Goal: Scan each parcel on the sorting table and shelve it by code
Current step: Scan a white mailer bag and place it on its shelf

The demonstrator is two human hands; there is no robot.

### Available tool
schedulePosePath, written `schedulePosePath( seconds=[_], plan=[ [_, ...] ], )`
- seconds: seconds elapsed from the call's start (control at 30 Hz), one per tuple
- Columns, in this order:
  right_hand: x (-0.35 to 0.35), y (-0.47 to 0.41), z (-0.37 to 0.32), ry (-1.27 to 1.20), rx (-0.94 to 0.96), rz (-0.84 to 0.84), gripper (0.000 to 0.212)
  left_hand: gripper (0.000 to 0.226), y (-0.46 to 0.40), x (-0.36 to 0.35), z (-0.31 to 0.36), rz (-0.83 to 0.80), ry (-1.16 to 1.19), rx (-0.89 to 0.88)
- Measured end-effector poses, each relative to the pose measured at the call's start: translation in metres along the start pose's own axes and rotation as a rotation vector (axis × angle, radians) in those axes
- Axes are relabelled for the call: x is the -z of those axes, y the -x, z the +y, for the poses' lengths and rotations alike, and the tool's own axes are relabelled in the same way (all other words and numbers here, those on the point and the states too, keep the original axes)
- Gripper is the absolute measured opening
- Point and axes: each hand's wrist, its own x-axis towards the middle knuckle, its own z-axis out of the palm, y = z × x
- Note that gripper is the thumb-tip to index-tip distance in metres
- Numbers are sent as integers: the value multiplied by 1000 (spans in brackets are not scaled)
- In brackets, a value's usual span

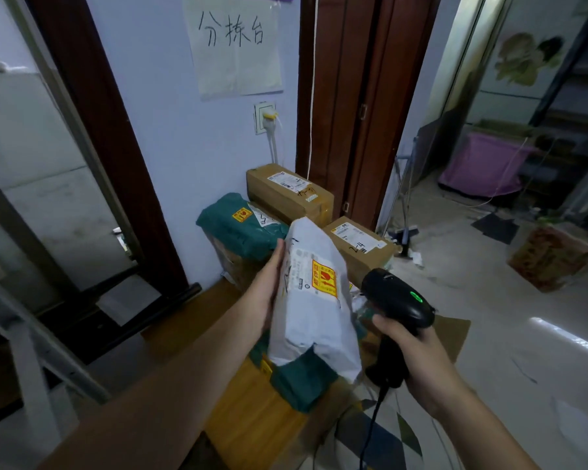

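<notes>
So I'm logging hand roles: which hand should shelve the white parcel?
Probably left: the left hand already holds the white parcel; the right hand grips the scanner.

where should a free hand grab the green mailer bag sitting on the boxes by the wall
Probably by its near long edge, coming from above and the front. The green mailer bag lies flat and soft across a wrapped box, so a pinch over that overhanging edge should lift it. The wall behind and the cardboard box at its right block those sides.
</notes>
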Motion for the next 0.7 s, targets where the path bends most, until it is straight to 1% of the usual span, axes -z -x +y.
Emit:
schedulePosePath(
  seconds=[0.03,0.1,0.13,0.23,0.33,0.43,0.53,0.57,0.63,0.7],
  plan=[
    [-2,8,2,-29,-29,-36,42,75,5,-4,-5,18,21,-8],
    [-8,24,5,-48,-57,-113,44,75,15,-10,-19,53,114,-24],
    [-11,32,6,-46,-51,-123,43,76,18,-13,-27,53,159,-16],
    [-22,54,7,-63,-39,-31,36,72,36,-17,-43,11,203,-40],
    [-31,77,10,-139,-37,41,30,68,61,-19,-52,-45,238,-32],
    [-46,108,16,-178,-30,105,33,66,100,-18,-69,-148,215,42],
    [-59,146,30,-211,-16,168,45,75,130,-4,-88,-248,221,89],
    [-62,160,36,-203,-25,197,45,77,139,3,-93,-265,224,97],
    [-69,190,46,-154,-39,225,31,73,159,17,-100,-259,185,105],
    [-74,219,54,-82,-26,272,23,61,185,28,-103,-235,132,113]
  ],
)
